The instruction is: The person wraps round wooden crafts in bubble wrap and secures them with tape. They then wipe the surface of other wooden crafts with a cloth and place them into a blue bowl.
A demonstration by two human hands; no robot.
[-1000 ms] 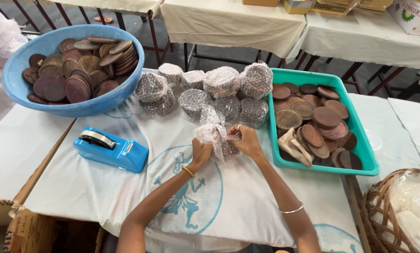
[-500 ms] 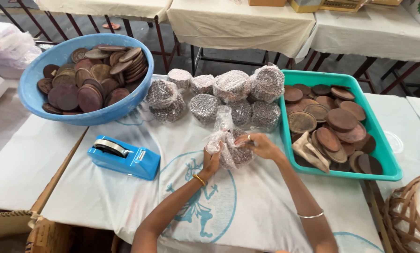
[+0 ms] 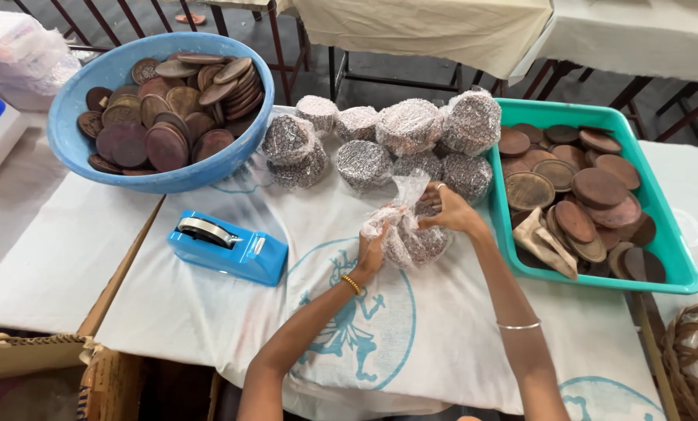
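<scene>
White cloth covers the worktop, blue print on it. Head view: both hands clamped on one bubble-wrapped bundle of discs at cloth centre. Left hand grips bundle's left side, right hand pinches loose wrap at top right. Finished wrapped bundles piled just behind. Blue tape dispenser left of the hands, apart. Blue basin with brown discs far left; teal tray with more discs right, near right wrist. Wicker basket at lower right edge.
</scene>
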